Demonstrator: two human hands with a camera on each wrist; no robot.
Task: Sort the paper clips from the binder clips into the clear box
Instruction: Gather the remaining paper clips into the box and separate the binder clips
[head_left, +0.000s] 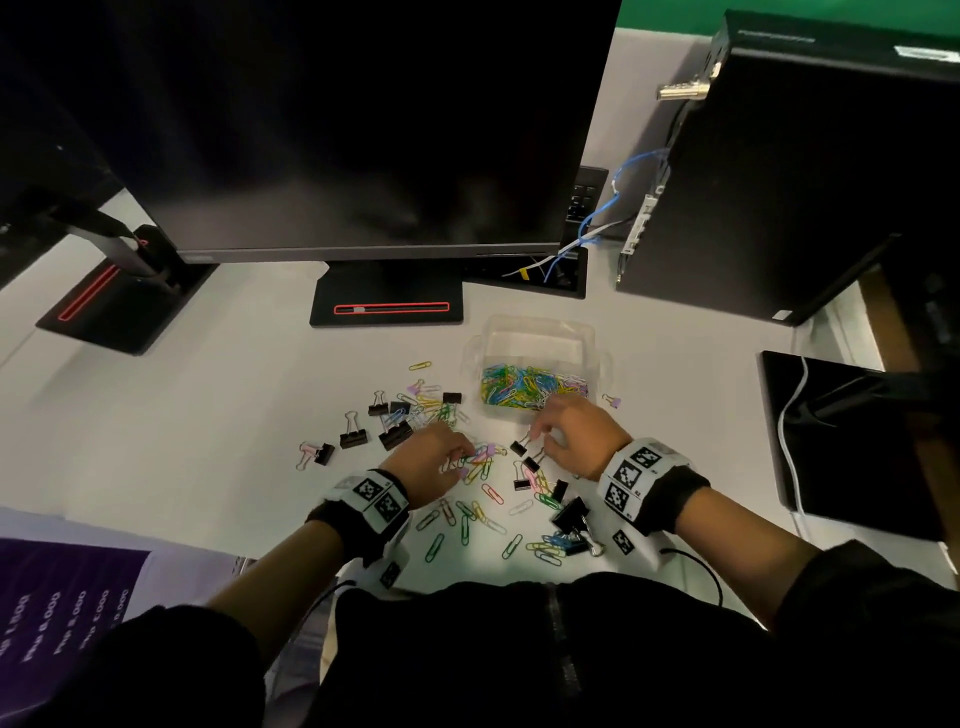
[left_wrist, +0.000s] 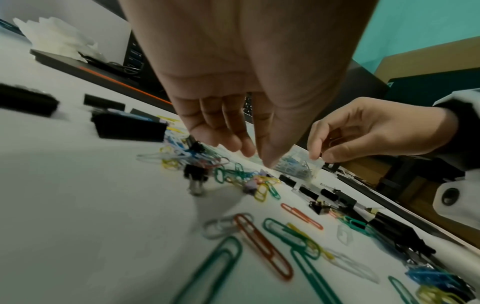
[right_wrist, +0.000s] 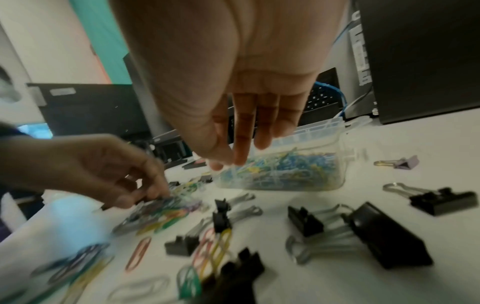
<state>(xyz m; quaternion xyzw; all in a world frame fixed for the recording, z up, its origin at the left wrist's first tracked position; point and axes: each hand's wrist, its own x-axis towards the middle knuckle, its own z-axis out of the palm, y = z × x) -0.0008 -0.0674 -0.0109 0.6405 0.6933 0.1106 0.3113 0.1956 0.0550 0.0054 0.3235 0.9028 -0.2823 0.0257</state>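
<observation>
The clear box (head_left: 540, 325) (right_wrist: 335, 176) stands on the white desk behind the hands, with a layer of coloured paper clips (head_left: 530, 384) in it. More paper clips (head_left: 480, 460) (left_wrist: 259, 185) lie mixed with black binder clips (head_left: 353, 439) (right_wrist: 389, 232) in front of it. My left hand (head_left: 452, 460) (left_wrist: 259, 158) (right_wrist: 145, 197) curls its fingers down onto a cluster of loose clips and pinches at them. My right hand (head_left: 537, 434) (left_wrist: 319, 159) (right_wrist: 226, 161) hovers at the box's near wall. Its thumb and forefinger pinch something small and pale that looks like a white paper clip.
A dark monitor (head_left: 363, 130) on a black stand base (head_left: 387, 306) fills the back. A computer tower (head_left: 810, 156) with cables stands at the back right and a black pad (head_left: 852, 441) lies to the right. A purple printed sheet (head_left: 62, 597) sits front left. A lilac binder clip (head_left: 613, 400) lies right of the box.
</observation>
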